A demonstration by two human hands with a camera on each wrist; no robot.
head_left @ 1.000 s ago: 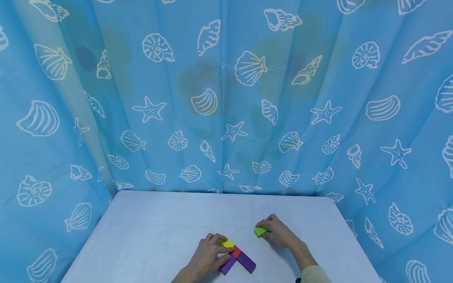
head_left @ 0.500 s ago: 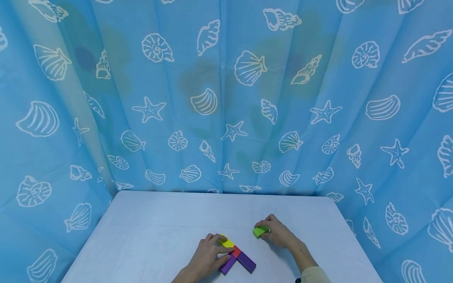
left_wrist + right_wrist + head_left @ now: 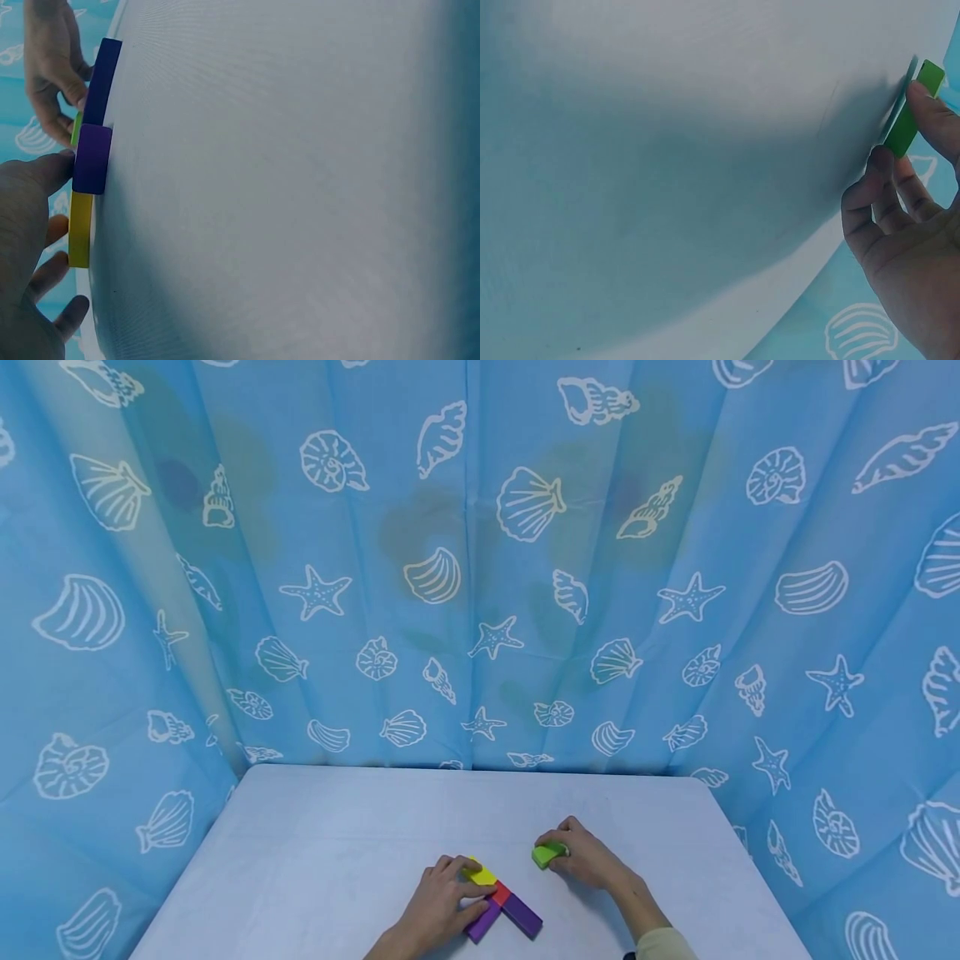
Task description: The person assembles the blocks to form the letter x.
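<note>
My left hand (image 3: 438, 903) rests its spread fingertips on a joined group of blocks on the table. These are a yellow block (image 3: 481, 874), a small red block (image 3: 500, 893), a purple block (image 3: 482, 927) and a dark purple block (image 3: 522, 917). In the left wrist view the thumb lies against the purple block (image 3: 92, 159), and other fingers are beside the yellow block (image 3: 79, 229). Farther right, my right hand (image 3: 588, 856) pinches a green block (image 3: 549, 855) between thumb and fingers. The right wrist view shows the green block (image 3: 909, 124) tilted just over the tabletop, above its shadow.
A white table (image 3: 337, 835) lies under both hands. Behind it and at both sides hangs a blue curtain (image 3: 480, 568) with white shells and starfish.
My right hand has shifted slightly left and toward me with the green block. My left hand and the joined blocks have not moved.
</note>
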